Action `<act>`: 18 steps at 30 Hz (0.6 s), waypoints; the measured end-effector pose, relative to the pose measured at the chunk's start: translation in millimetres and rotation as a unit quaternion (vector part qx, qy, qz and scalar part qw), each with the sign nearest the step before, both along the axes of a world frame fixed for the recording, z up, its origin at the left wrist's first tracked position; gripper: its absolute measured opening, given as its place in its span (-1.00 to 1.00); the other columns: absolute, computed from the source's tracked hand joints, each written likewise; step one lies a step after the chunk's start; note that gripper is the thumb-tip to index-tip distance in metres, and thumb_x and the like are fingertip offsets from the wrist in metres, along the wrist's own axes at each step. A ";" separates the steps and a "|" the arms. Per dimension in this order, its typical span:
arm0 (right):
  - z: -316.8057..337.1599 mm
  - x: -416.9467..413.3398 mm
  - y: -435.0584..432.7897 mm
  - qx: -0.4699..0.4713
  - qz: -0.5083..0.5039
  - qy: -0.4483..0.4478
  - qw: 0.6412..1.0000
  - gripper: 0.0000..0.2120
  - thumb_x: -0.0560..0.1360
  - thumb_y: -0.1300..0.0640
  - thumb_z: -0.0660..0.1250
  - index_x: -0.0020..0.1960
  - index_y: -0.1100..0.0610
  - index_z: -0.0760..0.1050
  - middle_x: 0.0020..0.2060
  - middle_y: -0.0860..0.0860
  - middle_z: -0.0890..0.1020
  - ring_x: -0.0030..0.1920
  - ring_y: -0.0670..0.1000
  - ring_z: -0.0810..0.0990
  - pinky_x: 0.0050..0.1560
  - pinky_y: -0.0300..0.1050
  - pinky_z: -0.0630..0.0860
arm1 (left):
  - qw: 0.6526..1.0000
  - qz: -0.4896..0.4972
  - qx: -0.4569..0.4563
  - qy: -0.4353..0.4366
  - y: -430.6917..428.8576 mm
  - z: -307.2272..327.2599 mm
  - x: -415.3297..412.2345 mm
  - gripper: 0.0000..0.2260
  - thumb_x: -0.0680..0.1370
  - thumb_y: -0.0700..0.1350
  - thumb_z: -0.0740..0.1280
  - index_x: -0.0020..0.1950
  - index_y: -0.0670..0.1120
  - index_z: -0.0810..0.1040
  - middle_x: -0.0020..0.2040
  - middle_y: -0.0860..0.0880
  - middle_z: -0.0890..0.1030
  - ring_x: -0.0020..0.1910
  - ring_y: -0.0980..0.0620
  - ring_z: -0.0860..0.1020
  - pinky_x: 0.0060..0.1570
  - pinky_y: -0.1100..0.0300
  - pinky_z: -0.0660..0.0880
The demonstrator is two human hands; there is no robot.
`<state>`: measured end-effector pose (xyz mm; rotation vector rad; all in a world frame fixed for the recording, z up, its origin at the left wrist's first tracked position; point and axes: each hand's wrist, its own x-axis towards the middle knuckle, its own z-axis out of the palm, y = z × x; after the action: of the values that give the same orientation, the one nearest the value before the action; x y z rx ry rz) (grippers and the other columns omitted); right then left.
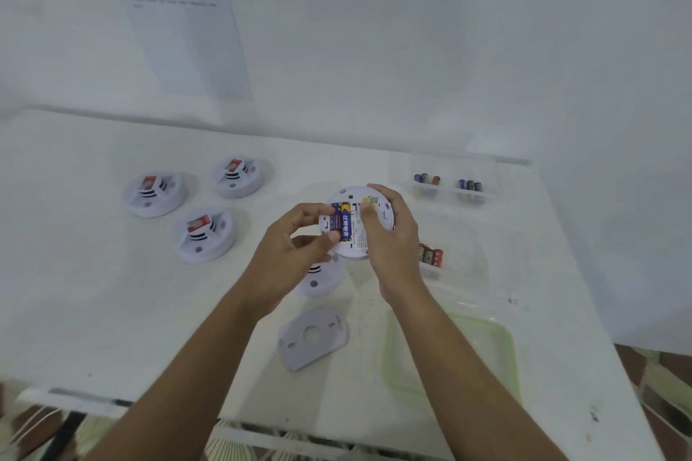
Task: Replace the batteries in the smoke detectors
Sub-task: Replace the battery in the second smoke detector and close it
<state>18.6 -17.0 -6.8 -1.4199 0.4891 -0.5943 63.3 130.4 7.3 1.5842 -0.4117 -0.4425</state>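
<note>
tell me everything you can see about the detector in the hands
The smoke detector is a round white plastic disc, held up with its back facing the camera. Its open bay holds a blue-and-yellow battery, pinched by the left hand; the right hand grips its right rim. Small print shows beside the battery.

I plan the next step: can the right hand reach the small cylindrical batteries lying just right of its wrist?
Probably not yet: the right hand grips the round white smoke detector. Nothing else blocks the small cylindrical batteries.
</note>
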 end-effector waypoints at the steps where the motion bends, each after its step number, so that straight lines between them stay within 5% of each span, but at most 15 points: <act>1: -0.9 1.0 3.5 -0.004 -0.002 0.000 1.000 -0.78 0.60 0.16 0.34 0.13 -0.13 0.57 0.02 -0.21 0.66 0.06 -0.13 0.66 0.06 0.00 0.65 | 1.000 -0.005 0.021 -0.018 7.6 -1.2 -0.3 -0.76 0.58 -0.12 0.38 0.24 0.06 0.57 0.18 0.07 0.63 0.01 -0.02 0.66 0.00 0.08 0.61; 4: -1.2 3.7 11.6 -0.002 -0.015 0.003 1.000 -0.80 0.60 0.16 0.34 0.15 -0.09 0.57 -0.02 -0.25 0.64 -0.02 -0.24 0.65 -0.04 -0.10 0.65 | 0.993 0.012 0.092 -0.077 32.5 -9.7 -2.3 -0.75 0.58 -0.02 0.38 0.25 0.18 0.55 0.23 0.15 0.58 0.08 0.13 0.62 0.06 0.14 0.55; 7: -1.5 3.7 14.9 0.006 -0.025 -0.004 1.000 -0.81 0.61 0.17 0.34 0.18 -0.04 0.57 -0.02 -0.20 0.65 -0.07 -0.27 0.65 -0.14 -0.23 0.61 | 0.980 0.021 0.158 -0.120 56.9 -20.4 -4.2 -0.78 0.55 -0.03 0.42 0.17 0.18 0.55 0.08 0.19 0.60 -0.05 0.19 0.59 -0.07 0.25 0.53; 12: -3.0 0.9 24.1 0.004 -0.048 -0.011 0.999 -0.80 0.60 0.18 0.33 0.17 -0.05 0.57 0.03 -0.16 0.65 -0.04 -0.25 0.64 -0.14 -0.30 0.57 | 0.929 -0.086 0.295 -0.206 82.7 -35.5 -11.6 -0.90 0.50 0.01 0.45 -0.03 0.10 0.58 -0.08 0.16 0.61 -0.13 0.17 0.57 -0.15 0.30 0.45; 18: -10.2 -2.2 38.1 0.011 -0.060 0.007 0.998 -0.80 0.59 0.15 0.33 0.13 -0.10 0.57 0.05 -0.13 0.66 0.06 -0.12 0.66 0.02 -0.10 0.64 | 0.889 -0.136 0.384 -0.208 71.5 -41.5 -33.2 -0.40 0.31 0.30 0.50 0.26 0.10 0.46 0.14 0.19 0.45 0.05 0.18 0.43 -0.03 0.30 0.38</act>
<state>16.4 21.0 -16.9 -1.3821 0.5943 -0.6744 30.1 201.9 -34.2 2.4259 -0.8676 -0.5124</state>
